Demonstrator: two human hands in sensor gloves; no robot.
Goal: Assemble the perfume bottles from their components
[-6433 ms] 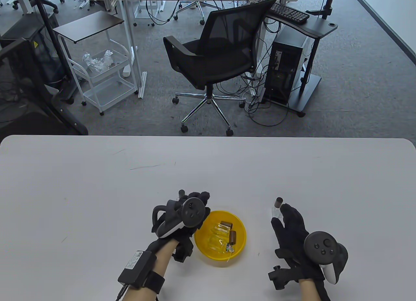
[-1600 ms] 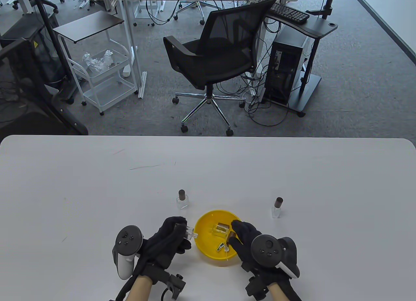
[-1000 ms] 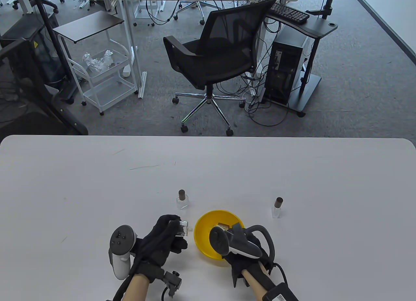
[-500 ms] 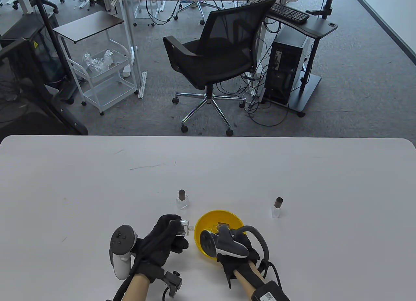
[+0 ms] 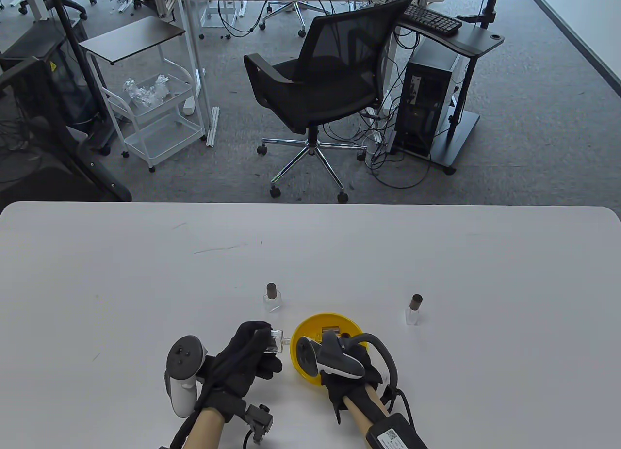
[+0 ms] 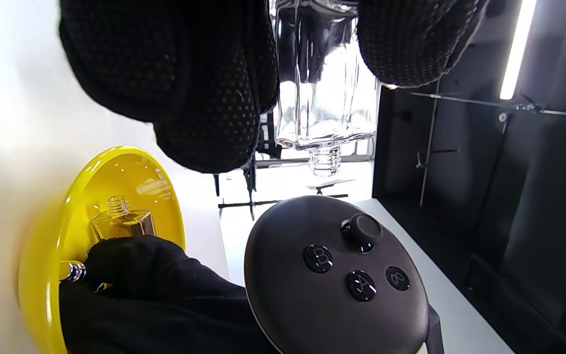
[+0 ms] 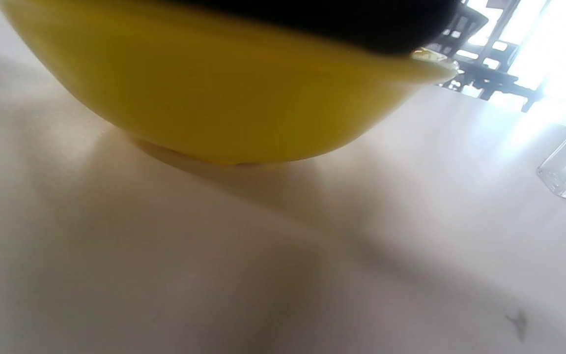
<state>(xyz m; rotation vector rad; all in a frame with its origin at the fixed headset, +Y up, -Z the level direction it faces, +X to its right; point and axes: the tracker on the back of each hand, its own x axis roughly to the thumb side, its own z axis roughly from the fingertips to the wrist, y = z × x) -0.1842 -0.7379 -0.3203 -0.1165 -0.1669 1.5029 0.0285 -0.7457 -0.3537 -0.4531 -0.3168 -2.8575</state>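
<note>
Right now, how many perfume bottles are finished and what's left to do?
Two capped bottles stand on the table: one behind the bowl, one to the right. The left hand holds a third, open glass bottle, with no sprayer or cap. The right hand reaches into the yellow bowl, where another bare bottle lies; what it grips is hidden.

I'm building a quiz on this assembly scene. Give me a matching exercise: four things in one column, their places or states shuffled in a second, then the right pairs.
Things:
1. open glass bottle
2. yellow bowl
3. left capped bottle
4. right capped bottle

Places:
A. stands right of the bowl
B. gripped by the left hand
C. stands behind the left hand
D. right hand reaches in

Pairs: 1-B, 2-D, 3-C, 4-A
</note>
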